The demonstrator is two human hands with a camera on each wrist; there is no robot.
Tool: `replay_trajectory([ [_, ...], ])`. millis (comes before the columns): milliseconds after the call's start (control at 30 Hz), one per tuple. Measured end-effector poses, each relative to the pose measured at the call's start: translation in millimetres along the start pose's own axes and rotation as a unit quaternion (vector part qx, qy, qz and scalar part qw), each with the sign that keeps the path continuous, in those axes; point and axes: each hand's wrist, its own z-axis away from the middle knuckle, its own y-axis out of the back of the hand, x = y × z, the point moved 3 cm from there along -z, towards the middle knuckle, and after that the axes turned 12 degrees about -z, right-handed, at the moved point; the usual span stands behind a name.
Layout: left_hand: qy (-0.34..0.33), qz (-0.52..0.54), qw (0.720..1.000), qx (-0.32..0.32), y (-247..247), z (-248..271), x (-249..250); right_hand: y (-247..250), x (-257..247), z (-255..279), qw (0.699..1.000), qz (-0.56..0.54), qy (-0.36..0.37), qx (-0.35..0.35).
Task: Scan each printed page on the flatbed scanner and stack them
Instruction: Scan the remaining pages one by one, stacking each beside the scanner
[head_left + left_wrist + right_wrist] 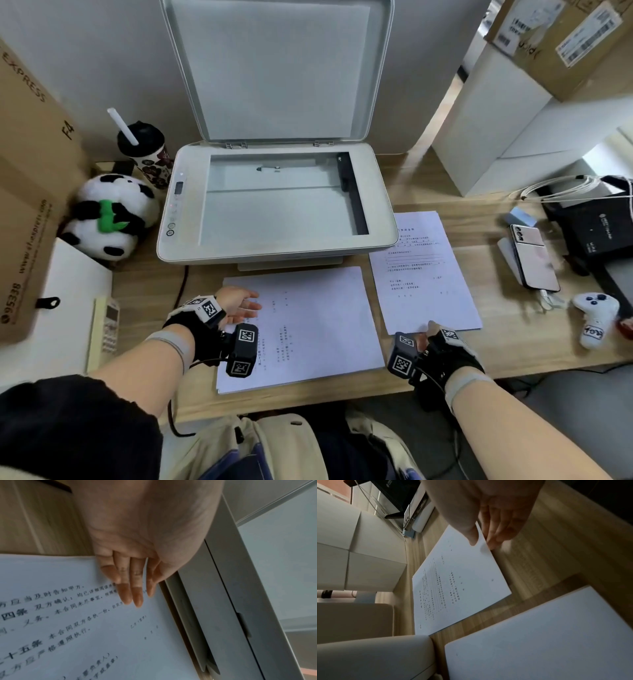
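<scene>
Single page [462,577] is pinched at its corner by right hand [489,520], seen clearly in wrist view only. Left hand [137,550] is laid w/ straight fingers on stack [308,325]; scanner [274,205] lid up.

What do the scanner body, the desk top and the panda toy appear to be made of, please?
Scanner body: likely matte off-white plastic, smooth moulded corners.
Desk top: wood-look, pale grain lines; possibly laminate.
Panda toy: plush fabric, fuzzy pile.

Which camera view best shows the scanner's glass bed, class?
The head view: the whole scanner glass lies bare under the raised lid. The left wrist view catches only an edge strip of it; the right wrist view shows only the scanner's body.
</scene>
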Motion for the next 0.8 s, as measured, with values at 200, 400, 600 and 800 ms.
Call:
replay_trajectory([
  [200,0.009,0.004,0.999,0.050,6,-9,-9,-17,-17,26,0.999,0.030,-0.026,-0.005],
  [400,0.020,0.021,0.994,0.104,24,-12,-19,-67,-29,9,0.993,-0.102,0.047,-0.046],
  [600,0.048,0.021,0.994,0.097,32,-31,-46,-100,-43,17,0.982,0.095,0.130,-0.098],
  [800,0.046,0.055,0.994,0.087,28,-17,-41,-106,-46,13,0.970,0.183,0.148,-0.064],
])
